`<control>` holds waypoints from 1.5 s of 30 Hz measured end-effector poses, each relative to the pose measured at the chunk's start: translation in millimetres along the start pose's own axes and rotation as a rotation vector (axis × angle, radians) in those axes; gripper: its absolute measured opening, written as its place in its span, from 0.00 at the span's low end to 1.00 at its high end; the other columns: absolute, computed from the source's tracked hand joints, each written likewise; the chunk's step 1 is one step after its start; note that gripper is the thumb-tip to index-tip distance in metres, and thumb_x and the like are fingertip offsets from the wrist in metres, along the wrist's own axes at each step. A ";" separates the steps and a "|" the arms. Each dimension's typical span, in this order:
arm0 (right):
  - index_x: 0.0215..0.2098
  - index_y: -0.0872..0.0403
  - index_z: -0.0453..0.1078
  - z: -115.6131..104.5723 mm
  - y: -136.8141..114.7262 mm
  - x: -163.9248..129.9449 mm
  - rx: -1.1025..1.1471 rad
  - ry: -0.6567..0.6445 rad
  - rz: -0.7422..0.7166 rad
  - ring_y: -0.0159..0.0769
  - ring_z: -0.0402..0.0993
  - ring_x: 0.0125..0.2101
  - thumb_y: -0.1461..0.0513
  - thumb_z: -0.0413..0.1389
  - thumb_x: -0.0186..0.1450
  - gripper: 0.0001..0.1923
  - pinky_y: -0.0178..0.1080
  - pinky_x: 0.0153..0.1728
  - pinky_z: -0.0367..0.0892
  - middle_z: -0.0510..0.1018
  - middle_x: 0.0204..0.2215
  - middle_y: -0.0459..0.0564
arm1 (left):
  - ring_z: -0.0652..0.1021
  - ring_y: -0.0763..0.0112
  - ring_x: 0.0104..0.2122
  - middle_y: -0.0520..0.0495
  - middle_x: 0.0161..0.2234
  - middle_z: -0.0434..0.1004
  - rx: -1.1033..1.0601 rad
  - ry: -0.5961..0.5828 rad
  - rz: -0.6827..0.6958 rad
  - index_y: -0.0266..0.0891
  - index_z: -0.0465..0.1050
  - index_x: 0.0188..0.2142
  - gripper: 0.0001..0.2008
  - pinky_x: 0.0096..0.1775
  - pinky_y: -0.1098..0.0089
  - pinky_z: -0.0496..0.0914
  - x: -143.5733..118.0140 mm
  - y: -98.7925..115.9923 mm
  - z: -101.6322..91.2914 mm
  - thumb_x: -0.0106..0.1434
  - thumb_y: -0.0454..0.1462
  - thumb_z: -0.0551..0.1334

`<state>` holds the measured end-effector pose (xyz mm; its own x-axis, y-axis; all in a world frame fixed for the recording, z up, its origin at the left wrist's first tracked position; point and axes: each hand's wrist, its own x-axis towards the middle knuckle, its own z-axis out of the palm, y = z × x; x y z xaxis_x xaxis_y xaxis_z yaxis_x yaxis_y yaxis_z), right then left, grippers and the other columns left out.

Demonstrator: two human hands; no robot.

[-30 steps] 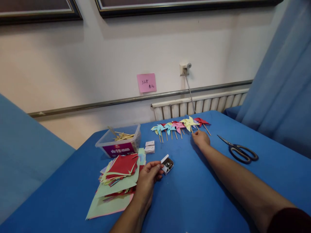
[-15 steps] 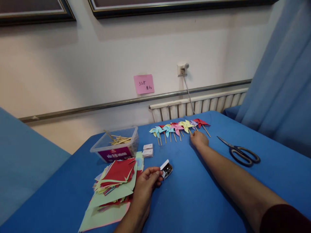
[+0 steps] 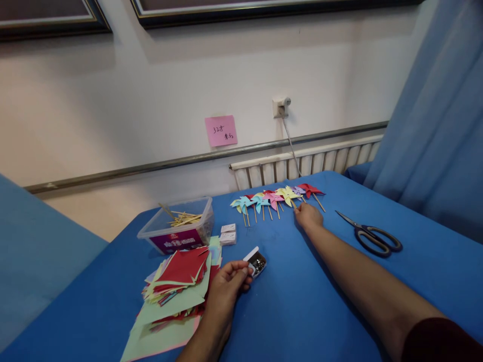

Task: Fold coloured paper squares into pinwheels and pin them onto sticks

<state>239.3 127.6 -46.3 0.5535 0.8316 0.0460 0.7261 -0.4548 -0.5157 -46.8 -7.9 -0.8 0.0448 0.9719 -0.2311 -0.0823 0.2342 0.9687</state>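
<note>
My left hand [image 3: 231,282] is closed, its thumb and fingertips at the near side of a small open cardboard box [image 3: 259,262]. Small shiny metal pieces lie in that box, and its white flap stands up. Reaching to the far side, my right hand [image 3: 308,216] is closed around the lower stick of a yellow paper pinwheel [image 3: 287,195]; its fingertips are partly hidden. That pinwheel lies in a row with several others, among them a light-blue pinwheel [image 3: 243,203], a pink pinwheel [image 3: 273,199] and a red pinwheel [image 3: 308,190] at the right end.
Left of my left hand is a stack of coloured paper sheets [image 3: 181,271]. Behind it stands a clear plastic tub [image 3: 175,234] with wooden sticks. Small white boxes [image 3: 228,235] sit beside the tub. Black-handled scissors [image 3: 372,236] lie right of my right arm on the blue cloth [image 3: 287,311].
The view has shifted slightly. The small box is tilted a little more toward my left hand. My right hand stays at the yellow pinwheel's stick.
</note>
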 end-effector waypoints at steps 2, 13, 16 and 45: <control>0.37 0.53 0.74 0.7 1.0 -0.4 0.020 0.017 -0.001 0.45 0.76 0.39 0.53 0.53 0.63 0.13 0.40 0.36 0.65 0.80 0.36 0.56 | 0.74 0.73 0.25 0.43 0.31 0.79 0.012 0.005 -0.003 0.34 0.75 0.33 0.13 0.28 0.73 0.67 -0.1 0.1 0.0 0.49 0.39 0.69; 0.38 0.55 0.72 -10.7 -4.6 -40.7 0.328 0.148 -0.177 0.45 0.73 0.40 0.59 0.47 0.65 0.13 0.42 0.41 0.63 0.78 0.38 0.58 | 0.73 0.75 0.23 0.47 0.27 0.77 0.080 -0.070 0.092 0.35 0.71 0.33 0.10 0.28 0.73 0.66 -4.7 -9.0 6.4 0.51 0.38 0.65; 0.37 0.54 0.71 0.9 -18.9 -80.6 0.488 0.078 -0.273 0.40 0.75 0.35 0.58 0.49 0.63 0.11 0.39 0.38 0.66 0.78 0.34 0.52 | 0.73 0.74 0.23 0.47 0.27 0.77 0.170 -0.091 0.162 0.36 0.71 0.32 0.08 0.28 0.72 0.66 -11.1 -12.1 10.8 0.53 0.38 0.64; 0.34 0.51 0.75 36.3 -58.4 -133.2 0.636 -0.217 -0.588 0.36 0.75 0.34 0.66 0.52 0.59 0.10 0.37 0.38 0.66 0.80 0.34 0.46 | 0.77 0.70 0.30 0.48 0.32 0.78 0.278 0.602 0.858 0.39 0.74 0.37 0.10 0.34 0.70 0.72 -26.3 62.0 -45.6 0.58 0.41 0.63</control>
<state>108.3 55.0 -53.4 0.0263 0.9460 0.3232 0.4691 0.2738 -0.8396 -98.4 -17.8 61.2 -0.4222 0.6790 0.6006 0.3790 -0.4697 0.7974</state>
